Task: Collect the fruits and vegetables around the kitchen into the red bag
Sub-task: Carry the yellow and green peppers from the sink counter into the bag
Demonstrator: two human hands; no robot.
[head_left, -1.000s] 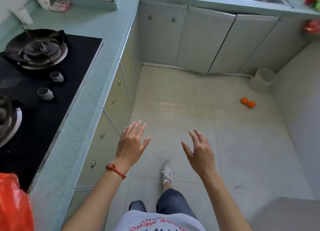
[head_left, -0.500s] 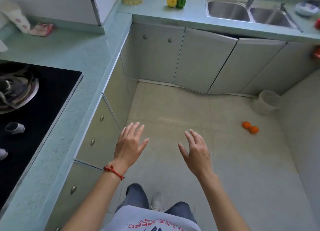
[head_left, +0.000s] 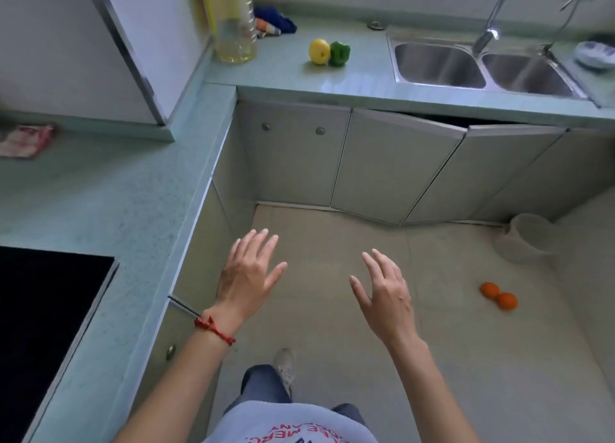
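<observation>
A yellow fruit (head_left: 319, 51) and a green bell pepper (head_left: 339, 53) sit touching each other on the far counter, left of the sink. Two small oranges (head_left: 498, 296) lie side by side on the floor at the right. My left hand (head_left: 248, 274), with a red cord bracelet on its wrist, and my right hand (head_left: 384, 293) hover over the floor in front of me, fingers spread, holding nothing. Both are well short of the counter and the oranges. The red bag is out of view.
A double steel sink (head_left: 479, 66) with a tap fills the far right counter. A large oil bottle (head_left: 234, 20) and a blue cloth (head_left: 274, 20) stand at the corner. A pale bucket (head_left: 525, 238) sits on the floor by the cabinets. The black hob (head_left: 43, 326) is at left.
The view has moved forward and tilted up: the hob slid out to the left, the red bag left the frame, and the far counter with the fruit came nearer. Both hands stay spread.
</observation>
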